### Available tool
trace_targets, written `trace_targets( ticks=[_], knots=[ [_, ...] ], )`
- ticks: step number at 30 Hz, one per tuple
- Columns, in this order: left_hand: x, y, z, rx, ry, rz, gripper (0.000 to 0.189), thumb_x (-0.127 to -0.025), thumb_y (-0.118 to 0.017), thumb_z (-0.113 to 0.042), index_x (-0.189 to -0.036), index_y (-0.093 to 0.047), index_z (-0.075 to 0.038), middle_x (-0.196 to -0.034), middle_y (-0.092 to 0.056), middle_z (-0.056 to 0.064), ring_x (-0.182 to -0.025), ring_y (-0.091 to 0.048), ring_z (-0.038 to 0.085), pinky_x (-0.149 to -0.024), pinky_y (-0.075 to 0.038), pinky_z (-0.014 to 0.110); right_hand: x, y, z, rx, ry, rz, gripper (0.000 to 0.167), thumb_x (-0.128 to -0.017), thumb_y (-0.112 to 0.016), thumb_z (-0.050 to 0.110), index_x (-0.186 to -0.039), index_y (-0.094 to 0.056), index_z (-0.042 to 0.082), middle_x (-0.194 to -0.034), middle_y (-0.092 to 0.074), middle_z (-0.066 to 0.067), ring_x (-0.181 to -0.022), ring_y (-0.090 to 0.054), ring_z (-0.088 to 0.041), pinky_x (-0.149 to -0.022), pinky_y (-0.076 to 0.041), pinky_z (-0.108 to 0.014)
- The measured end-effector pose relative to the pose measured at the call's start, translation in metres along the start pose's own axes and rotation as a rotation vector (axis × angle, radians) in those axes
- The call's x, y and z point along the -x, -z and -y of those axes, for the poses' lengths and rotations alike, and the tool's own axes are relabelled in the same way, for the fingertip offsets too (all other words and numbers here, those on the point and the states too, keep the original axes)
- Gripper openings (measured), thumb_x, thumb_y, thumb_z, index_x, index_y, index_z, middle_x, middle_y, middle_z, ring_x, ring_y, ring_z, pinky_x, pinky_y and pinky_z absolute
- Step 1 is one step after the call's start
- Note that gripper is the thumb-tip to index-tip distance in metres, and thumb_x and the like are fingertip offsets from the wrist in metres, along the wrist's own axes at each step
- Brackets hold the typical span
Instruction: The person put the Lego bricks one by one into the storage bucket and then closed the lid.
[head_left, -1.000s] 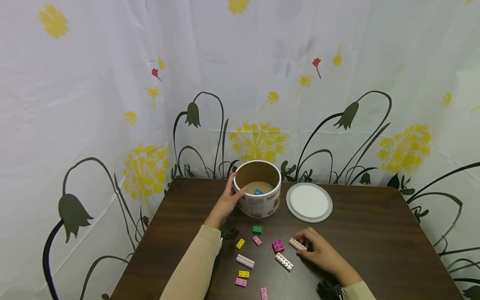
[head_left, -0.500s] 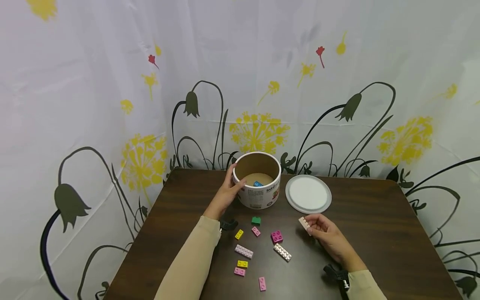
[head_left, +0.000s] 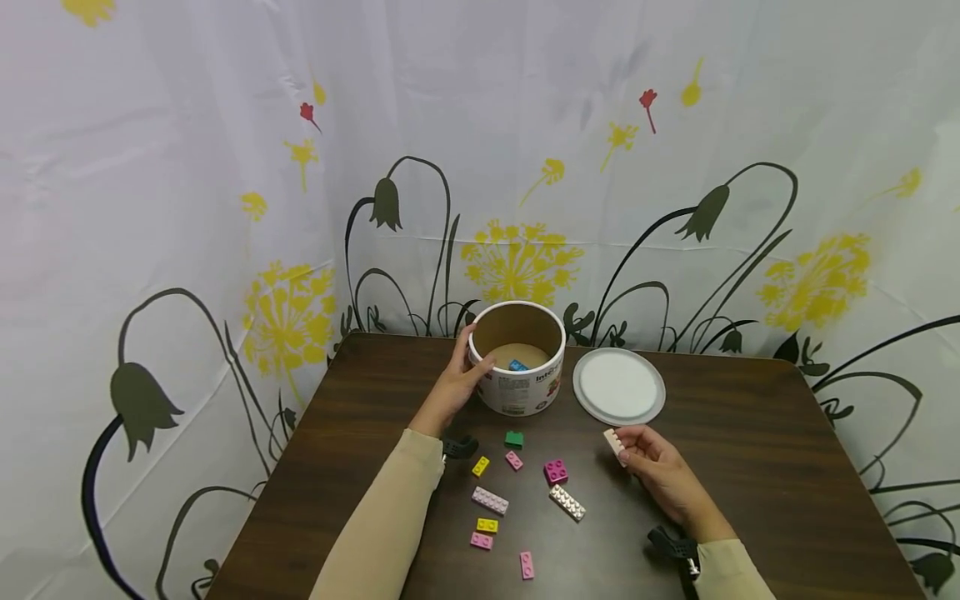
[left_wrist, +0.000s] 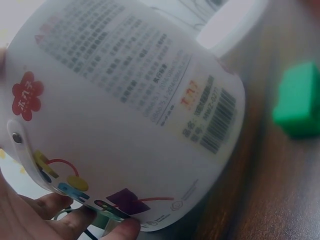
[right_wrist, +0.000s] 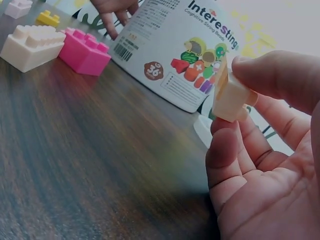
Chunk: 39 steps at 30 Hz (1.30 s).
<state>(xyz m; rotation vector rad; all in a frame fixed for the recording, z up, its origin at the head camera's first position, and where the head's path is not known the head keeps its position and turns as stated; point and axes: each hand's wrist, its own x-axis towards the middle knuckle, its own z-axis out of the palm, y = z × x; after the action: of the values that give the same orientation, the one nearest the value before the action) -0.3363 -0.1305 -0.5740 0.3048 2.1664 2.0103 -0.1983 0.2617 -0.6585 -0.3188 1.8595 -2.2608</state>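
My left hand (head_left: 456,385) grips the left side of a white bucket (head_left: 517,393), its thumb near the rim and its fingers along the wall. Inside the bucket lies a blue toy brick (head_left: 517,365). In the left wrist view, fingers (left_wrist: 75,220) press against the printed side of the bucket. To the right of the loose bricks, my right hand (head_left: 663,471) pinches a long cream building brick (right_wrist: 232,95) between thumb and fingers. The brick is held above the table, tilted up on edge, with its studs toward the palm.
A round white lid (head_left: 618,386) lies right of the bucket. Several bricks are scattered in front: green (head_left: 513,439), magenta (head_left: 556,472), off-white (head_left: 567,503), pale lilac (head_left: 490,500), yellow (head_left: 487,526) and pink (head_left: 527,566). A patterned curtain (head_left: 517,167) hangs behind the dark table (head_left: 750,433).
My right hand has picked the cream brick up from the table and turned it on edge. My left hand keeps its hold on the bucket. The head view has tilted slightly downward.
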Motion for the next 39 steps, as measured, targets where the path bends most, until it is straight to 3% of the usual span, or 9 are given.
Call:
trace_targets(
  ticks=[5, 10, 16, 22, 28, 32, 36, 39],
  knots=[
    [0.001, 0.001, 0.0, 0.011, -0.006, 0.005, 0.083, -0.105, -0.073, -0.045, -0.169, -0.021, -0.048, -0.181, -0.018, 0.009, -0.168, -0.023, 0.035, -0.134, -0.022, 0.06, -0.002, -0.004, 0.003, 0.032, 0.001, 0.008, 0.034, -0.105, -0.062, -0.007, -0.138, -0.055, -0.006, -0.115, -0.066, 0.003, -0.097, -0.064, -0.007, -0.079, -0.055, -0.02],
    [0.0, 0.0, 0.0, -0.002, 0.003, -0.004, 0.083, -0.103, -0.074, -0.049, -0.168, -0.022, -0.053, -0.182, -0.018, 0.009, -0.169, -0.022, 0.034, -0.134, -0.023, 0.059, -0.005, -0.009, 0.007, 0.109, 0.025, 0.017, 0.037, -0.105, -0.065, -0.005, -0.139, -0.054, -0.008, -0.115, -0.067, 0.001, -0.097, -0.065, -0.008, -0.078, -0.056, -0.023],
    [0.0, 0.0, 0.001, -0.008, 0.006, -0.013, 0.083, -0.102, -0.075, -0.052, -0.166, -0.022, -0.055, -0.182, -0.017, 0.008, -0.169, -0.021, 0.034, -0.134, -0.023, 0.06, -0.016, -0.017, 0.019, 0.192, 0.061, 0.053, 0.036, -0.107, -0.067, 0.003, -0.141, -0.058, -0.002, -0.12, -0.069, -0.001, -0.102, -0.065, -0.013, -0.083, -0.058, -0.029],
    [0.0, 0.002, 0.002, -0.023, 0.018, -0.005, 0.081, -0.104, -0.073, -0.05, -0.166, -0.021, -0.058, -0.183, -0.015, 0.007, -0.17, -0.02, 0.033, -0.134, -0.022, 0.061, -0.034, -0.045, 0.048, 0.191, 0.125, -0.052, 0.028, -0.106, -0.066, -0.001, -0.132, -0.058, -0.005, -0.111, -0.067, 0.003, -0.099, -0.065, -0.01, -0.086, -0.059, -0.026],
    [0.002, 0.003, 0.001, -0.036, 0.013, -0.007, 0.083, -0.104, -0.073, -0.05, -0.167, -0.02, -0.056, -0.182, -0.016, 0.007, -0.169, -0.02, 0.035, -0.134, -0.022, 0.062, -0.065, -0.092, 0.073, 0.291, 0.228, -0.14, 0.021, -0.105, -0.073, 0.008, -0.122, -0.063, 0.0, -0.108, -0.066, -0.007, -0.096, -0.064, -0.014, -0.083, -0.057, -0.023],
    [0.001, 0.001, -0.001, -0.046, 0.012, -0.008, 0.08, -0.107, -0.07, -0.043, -0.168, -0.02, -0.054, -0.18, -0.023, 0.011, -0.167, -0.028, 0.036, -0.132, -0.027, 0.062, -0.098, -0.108, 0.093, 0.383, 0.351, -0.178, 0.021, -0.104, -0.076, 0.013, -0.12, -0.066, 0.004, -0.11, -0.067, -0.013, -0.094, -0.065, -0.016, -0.08, -0.054, -0.023],
    [-0.001, -0.001, -0.001, -0.056, 0.013, 0.002, 0.081, -0.109, -0.068, -0.036, -0.17, -0.017, -0.05, -0.178, -0.028, 0.014, -0.165, -0.031, 0.037, -0.13, -0.031, 0.061, -0.134, -0.119, 0.114, 0.401, 0.469, -0.16, 0.018, -0.104, -0.075, 0.01, -0.119, -0.067, 0.004, -0.111, -0.066, -0.014, -0.094, -0.065, -0.018, -0.079, -0.054, -0.025],
    [0.0, -0.001, -0.002, -0.05, 0.013, -0.001, 0.083, -0.107, -0.07, -0.039, -0.17, -0.017, -0.049, -0.178, -0.028, 0.014, -0.165, -0.031, 0.037, -0.13, -0.031, 0.062, -0.161, -0.129, 0.118, 0.438, 0.495, -0.124, 0.017, -0.105, -0.074, 0.013, -0.119, -0.068, 0.006, -0.113, -0.065, -0.012, -0.096, -0.064, -0.019, -0.082, -0.054, -0.025]
  ],
)
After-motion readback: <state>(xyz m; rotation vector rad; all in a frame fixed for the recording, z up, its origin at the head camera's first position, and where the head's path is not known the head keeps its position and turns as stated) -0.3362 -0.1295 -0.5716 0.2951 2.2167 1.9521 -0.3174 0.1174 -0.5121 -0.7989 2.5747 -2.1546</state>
